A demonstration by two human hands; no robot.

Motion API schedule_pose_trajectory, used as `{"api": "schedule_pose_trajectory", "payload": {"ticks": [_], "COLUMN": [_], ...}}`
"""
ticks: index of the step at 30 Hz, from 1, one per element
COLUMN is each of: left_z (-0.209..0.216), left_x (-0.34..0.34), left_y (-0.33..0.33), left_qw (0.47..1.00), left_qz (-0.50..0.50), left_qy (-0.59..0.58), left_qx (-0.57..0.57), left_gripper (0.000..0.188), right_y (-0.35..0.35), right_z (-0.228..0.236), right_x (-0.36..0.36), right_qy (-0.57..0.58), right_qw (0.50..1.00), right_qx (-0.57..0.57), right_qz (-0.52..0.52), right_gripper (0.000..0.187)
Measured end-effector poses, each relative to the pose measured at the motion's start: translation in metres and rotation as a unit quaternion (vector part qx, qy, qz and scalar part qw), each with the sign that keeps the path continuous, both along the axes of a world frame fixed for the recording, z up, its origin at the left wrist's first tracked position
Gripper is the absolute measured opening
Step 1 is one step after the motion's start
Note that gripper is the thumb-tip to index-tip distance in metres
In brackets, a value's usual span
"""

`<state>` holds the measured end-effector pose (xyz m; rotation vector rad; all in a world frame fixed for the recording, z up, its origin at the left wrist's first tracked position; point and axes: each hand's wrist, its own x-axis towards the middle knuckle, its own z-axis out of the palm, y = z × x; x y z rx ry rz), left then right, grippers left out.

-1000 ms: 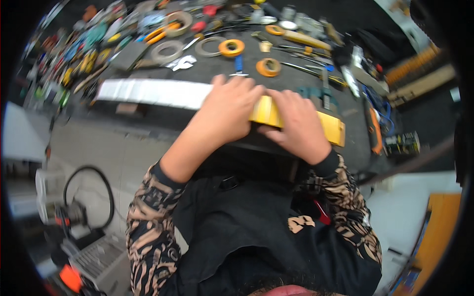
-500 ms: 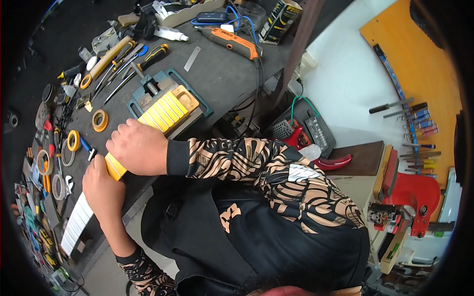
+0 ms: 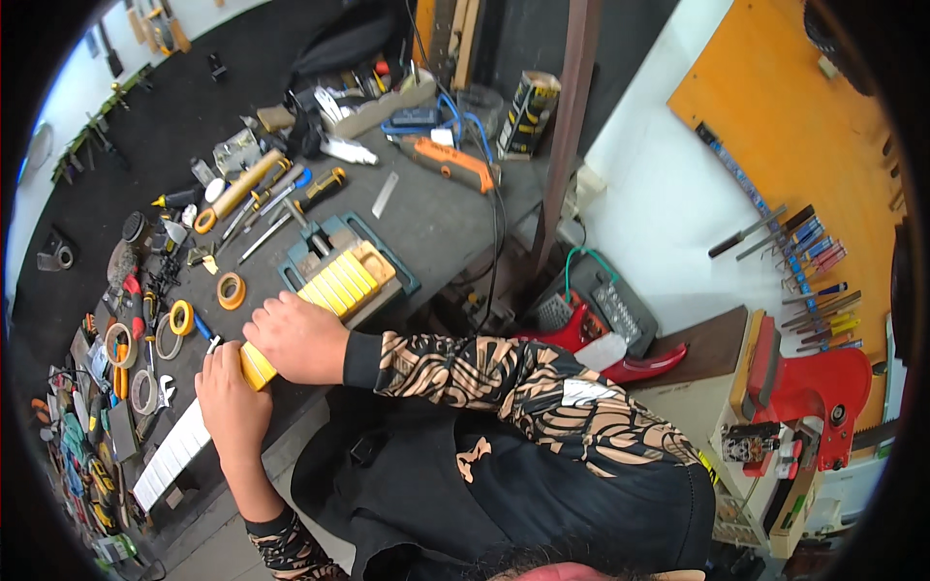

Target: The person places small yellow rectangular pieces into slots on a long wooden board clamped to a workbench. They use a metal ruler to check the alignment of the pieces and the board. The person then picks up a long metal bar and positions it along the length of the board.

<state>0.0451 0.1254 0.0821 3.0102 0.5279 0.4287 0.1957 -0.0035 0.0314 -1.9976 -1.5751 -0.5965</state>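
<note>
Right hand [image 3: 300, 339]: lying palm down across the yellow ruler [image 3: 329, 290], fingers flat and together, pressing it onto the bench — not curling around it.
Left hand [image 3: 231, 405]: also pressing flat, on the lower stretch where the yellow ends and the white strip [image 3: 172, 455] begins; whether any finger is hooking the edge I cannot tell.
Where it is lying: along the near edge of the dark workbench [image 3: 436, 223], its upper end resting over the teal tool case [image 3: 334, 254].
Long axis: running diagonally in this view, from lower left by the white strip to upper right at the case; the ribbed yellow face is turned up.
What is changing: compared with a second ago the view is swinging right — the ruler that was lying across the picture is now slanting, and the orange wall board [image 3: 775, 126] and red vise [image 3: 823, 397] are coming in. The hands are keeping the same flat hold, so the piece seems steadied, not shifted.
Around it: tape rolls [image 3: 231, 290], pliers and screwdrivers scattered to the left.
</note>
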Motion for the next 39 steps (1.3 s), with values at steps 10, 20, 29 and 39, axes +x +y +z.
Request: {"api": "schedule_pose_trajectory", "payload": {"ticks": [10,20,29,39], "left_z": [0.045,0.045,0.032,0.031], "left_x": [-0.038,-0.063,-0.056,-0.054], "left_y": [0.011,0.033,0.032,0.027], "left_qw": [0.985,0.985,0.982,0.981], "left_qz": [-0.072,-0.03,0.002,0.033], "left_qy": [-0.028,-0.009,-0.023,-0.026], "left_qx": [-0.156,-0.168,-0.186,-0.191], "left_gripper": [0.091,0.068,0.069,0.074], "right_y": [-0.008,-0.062,-0.177,-0.212], "right_z": [0.021,0.157,0.361,0.423], "right_x": [-0.002,0.172,0.523,0.585], "right_qy": [0.002,0.116,0.047,0.236], "right_qw": [0.994,0.971,0.76,0.775], "right_qx": [-0.097,0.174,0.455,0.396], "right_qz": [0.052,0.116,-0.462,-0.433], "right_gripper": [0.058,0.06,0.081,0.06]}}
